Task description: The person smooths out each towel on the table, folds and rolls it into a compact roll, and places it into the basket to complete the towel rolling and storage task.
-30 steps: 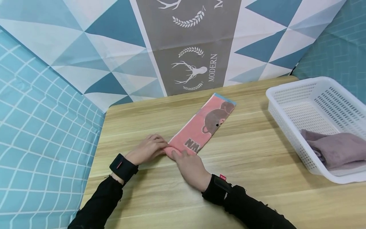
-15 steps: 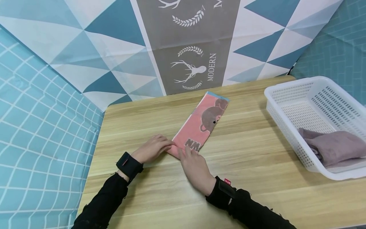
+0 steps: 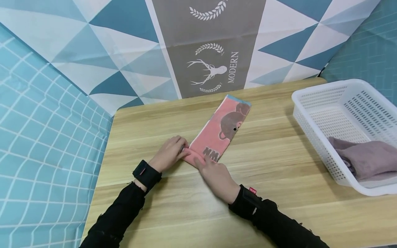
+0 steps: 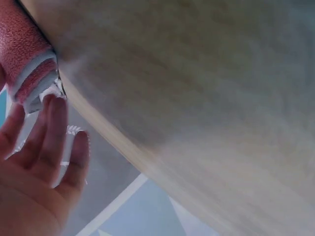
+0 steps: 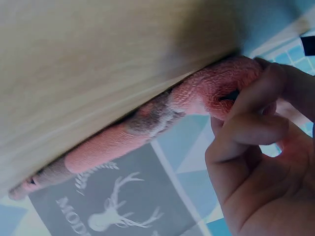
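Note:
A pink towel [image 3: 214, 127] with a grey-brown bear and a blue far edge lies in a long folded strip, slanting across the wooden table. Its near end is turned over into a thick roll [image 3: 195, 157]. My left hand [image 3: 165, 154] pinches the roll's left end; the left wrist view shows fingertips against the striped towel edge [image 4: 37, 73], with the thumb mostly out of frame. At the roll's right side, my right hand [image 3: 218, 181] grips the towel between thumb and curled fingers. From the right wrist, the rolled end [image 5: 229, 88] shows a hollow inside.
To the right stands a white perforated basket [image 3: 310, 137] holding a folded mauve cloth [image 3: 369, 158]. The wooden table [image 3: 279, 165] meets a patterned wall covering [image 3: 130, 44] at the back and a blue grid-patterned sheet [image 3: 56, 148] at the left.
Both hands have shifted slightly rightward and away from me along the strip, turning its near end over further. The towel's far end has slid a little left.

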{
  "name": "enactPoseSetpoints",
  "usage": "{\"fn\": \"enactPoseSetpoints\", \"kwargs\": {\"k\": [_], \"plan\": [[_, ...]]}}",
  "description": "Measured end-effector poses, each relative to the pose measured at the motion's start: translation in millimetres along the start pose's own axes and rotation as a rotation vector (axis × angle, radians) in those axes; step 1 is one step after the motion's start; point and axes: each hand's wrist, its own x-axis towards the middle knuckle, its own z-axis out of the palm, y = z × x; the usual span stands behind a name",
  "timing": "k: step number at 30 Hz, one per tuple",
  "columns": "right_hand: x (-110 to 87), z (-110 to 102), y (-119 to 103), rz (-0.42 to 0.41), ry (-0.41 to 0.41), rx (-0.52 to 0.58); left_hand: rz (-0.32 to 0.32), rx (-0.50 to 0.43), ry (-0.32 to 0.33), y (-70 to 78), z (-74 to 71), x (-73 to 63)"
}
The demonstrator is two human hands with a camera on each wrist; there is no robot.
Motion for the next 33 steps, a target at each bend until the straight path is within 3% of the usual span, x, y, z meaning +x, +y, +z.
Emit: {"fn": "enactPoseSetpoints", "kwargs": {"k": [3,7,15,19,26,33], "plan": [[2.6,-3,8,0.026,-0.071,0.081,0.108,0.073,0.048,2.8,-0.3,3.1],[5.9,-8,15,0.063,-0.156,0.175,0.206,0.108,0.044,6.3,-3.3,4.2],[5.6,-10,19,0.108,-0.239,0.318,0.212,0.047,-0.024,3.1,-4.0,-4.2],[3.5,-8,19,0.109,-0.184,0.286,0.224,0.059,-0.044,4.3,-4.5,-3.9],[-2.4,-9,20,0.056,0.029,0.054,0.225,0.046,-0.121,8.5,-6.9,-3.7],[-4.9,-16,24,-0.010,0.011,0.004,0.134,-0.036,-0.192,14.7,-7.5,-5.1]]}}
